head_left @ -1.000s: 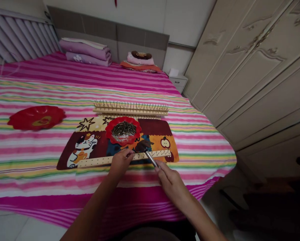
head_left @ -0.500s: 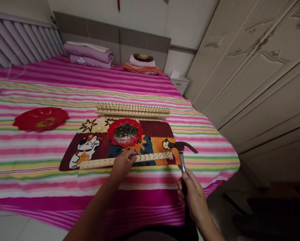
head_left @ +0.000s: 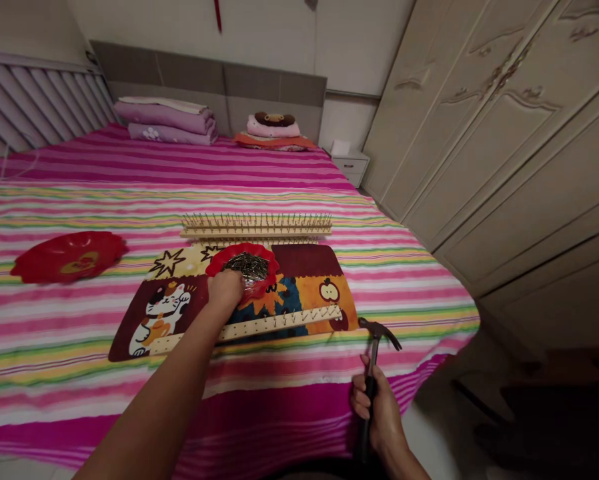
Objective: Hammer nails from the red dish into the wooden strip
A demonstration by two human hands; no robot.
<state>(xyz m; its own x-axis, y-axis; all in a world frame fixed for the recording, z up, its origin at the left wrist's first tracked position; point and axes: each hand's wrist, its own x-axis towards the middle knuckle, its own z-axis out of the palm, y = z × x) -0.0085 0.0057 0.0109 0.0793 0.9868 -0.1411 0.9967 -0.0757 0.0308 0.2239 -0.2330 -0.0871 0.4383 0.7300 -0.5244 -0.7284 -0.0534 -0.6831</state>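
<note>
My left hand [head_left: 226, 291] reaches to the near left side of a red scalloped bowl [head_left: 269, 279] filled with metal nails [head_left: 252, 265]. Its fingertips are hidden at the nails. Under my left forearm lies a pale wooden strip [head_left: 252, 327] with a row of holes; nails stand in its right part, some leaning. My right hand [head_left: 377, 403] is wrapped round the black handle of a claw hammer [head_left: 376, 333], held upright right of the strip with its head near the mat's corner. Strip and bowl rest on a patterned mat [head_left: 304, 260] with a cat and fruit design.
Behind the bowl lie wooden strips [head_left: 257, 232] with many nails sticking up. A red scalloped plate [head_left: 72, 259] sits at the left on the striped bedsheet [head_left: 144, 200]. Folded bedding [head_left: 167, 123] is stacked by the headboard, and a wardrobe [head_left: 479, 133] stands to the right.
My left hand has moved from the wooden strip up and left to the nail bowl. The hammer in my right hand has lowered and swung slightly right, away from the strip.
</note>
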